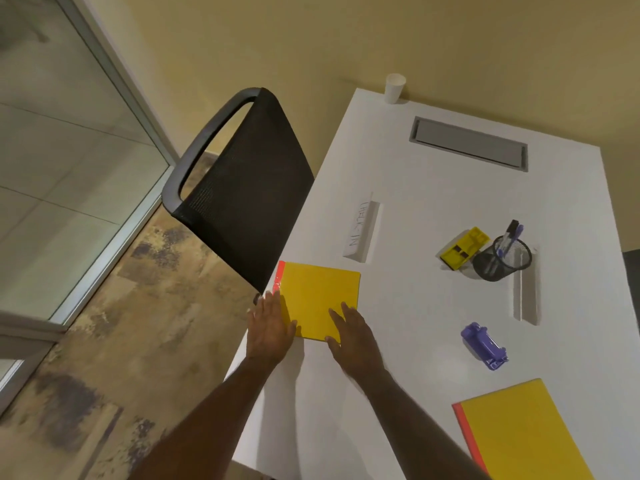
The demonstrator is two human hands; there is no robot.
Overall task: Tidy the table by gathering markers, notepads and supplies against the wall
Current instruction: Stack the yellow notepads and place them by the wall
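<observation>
A white table (pixel 433 188) is seen from above, its far end set against a yellow wall (pixel 381 36). A black mesh chair (pixel 242 188) is pushed up to the table edge just beyond the left hand (pixel 268 329). A yellow notepad with a red binding (pixel 320 299) is lain upon flat by both hands: the left hand is spread open at its near left corner, the right hand (pixel 353 336) is laid open at its near right edge, and nothing is clasped by either. A second yellow notepad (pixel 519 431) is placed well to the right of the hands, nearer the viewer. A black mesh pen cup (pixel 502 259) with markers (pixel 509 237), a yellow eraser-like block (pixel 465 249) touching it, a purple tape dispenser (pixel 483 344) and a folded "CHECK IN" card (pixel 362 232) are spread beyond and right of the grip. A paper cup (pixel 394 87) is stood by the wall.
</observation>
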